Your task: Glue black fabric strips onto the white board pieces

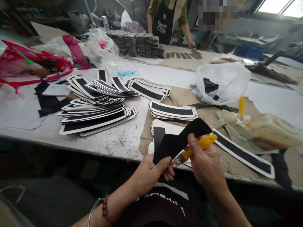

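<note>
My left hand [155,170] pinches the lower edge of a black strip of sheet material [180,138], which is bent or folded and held above the table's front edge. In my right hand [204,157] is a brush with a yellow handle [204,143]; its head points down-left toward my left fingertips. The right thumb and fingers also seem to touch the strip's right part. Beneath the strip lie pale curved pieces [165,126], partly hidden. Right of my hands rests a curved white-edged piece with a black centre [243,154].
Piles of curved black-and-white pieces [94,110] cover the left and middle. A glue-stained plastic container [272,129] with another yellow handle [241,106] stands at right, near a white plastic bag [222,82]. Across the table a person in an apron [165,22] stands by stacked grey pieces [139,44].
</note>
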Tool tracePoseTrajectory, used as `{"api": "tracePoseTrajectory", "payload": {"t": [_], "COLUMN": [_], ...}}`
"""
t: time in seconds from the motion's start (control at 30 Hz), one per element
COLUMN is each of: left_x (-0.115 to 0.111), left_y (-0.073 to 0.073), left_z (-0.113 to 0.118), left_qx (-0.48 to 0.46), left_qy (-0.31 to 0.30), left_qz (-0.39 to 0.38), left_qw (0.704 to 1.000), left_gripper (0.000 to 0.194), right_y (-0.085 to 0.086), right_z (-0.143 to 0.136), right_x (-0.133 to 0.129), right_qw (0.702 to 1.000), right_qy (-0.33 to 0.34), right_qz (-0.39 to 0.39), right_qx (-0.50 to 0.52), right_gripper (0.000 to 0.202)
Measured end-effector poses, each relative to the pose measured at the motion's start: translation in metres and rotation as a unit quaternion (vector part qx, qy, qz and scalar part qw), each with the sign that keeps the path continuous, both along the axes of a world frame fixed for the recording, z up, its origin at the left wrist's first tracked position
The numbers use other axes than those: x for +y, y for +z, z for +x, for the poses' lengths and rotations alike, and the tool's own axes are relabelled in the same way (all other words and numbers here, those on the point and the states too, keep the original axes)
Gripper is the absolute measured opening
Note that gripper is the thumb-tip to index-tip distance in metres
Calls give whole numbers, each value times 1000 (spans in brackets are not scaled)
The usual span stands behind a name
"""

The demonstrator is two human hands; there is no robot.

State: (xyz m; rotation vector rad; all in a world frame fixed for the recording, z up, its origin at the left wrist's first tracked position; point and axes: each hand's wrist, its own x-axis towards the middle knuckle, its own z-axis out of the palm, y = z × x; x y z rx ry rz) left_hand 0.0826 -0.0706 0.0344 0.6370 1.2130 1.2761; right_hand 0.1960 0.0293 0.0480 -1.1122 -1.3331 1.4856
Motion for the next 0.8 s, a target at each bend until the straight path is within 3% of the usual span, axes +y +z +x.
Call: {"api": "tracePoseTrajectory", "payload": {"t": [0.13, 0.27, 0.33, 0.4, 0.47, 0.53, 0.67, 0.8], "left_x": [-13, -33, -40, -43, -40, -33, -17, -15], "left_y": [-8, -15, -23, -31, -39, -43, -42, -35], "left_z": [7, -3, -13, -22, -29, -32, -36, -45], "left_qx": [-16, -4, 14, 30, 32, 19, -22, -36], "left_qy": [-31, -49, 1, 103, 193, 218, 173, 187], "left_qz": [-10, -42, -66, -90, -109, -120, -143, -144], "left_qw": [999, 998, 998, 990, 975, 968, 974, 971], "left_gripper": [37, 37, 36, 34, 32, 34, 40, 48], "right_y": [12, 35, 42, 42, 38, 30, 7, -11], "right_z": [1, 15, 33, 50, 58, 53, 22, -4], "right_x": [8, 21, 31, 41, 49, 53, 53, 52], "right_qw": [994, 988, 995, 993, 954, 897, 818, 788], "right_qy": [-59, -27, -2, 47, 145, 256, 400, 474], "right_qz": [21, 36, 52, 77, 112, 145, 143, 115], "right_qx": [88, 147, 80, -77, -238, -329, -388, -376], "right_gripper": [32, 30, 29, 28, 30, 36, 42, 42]}}
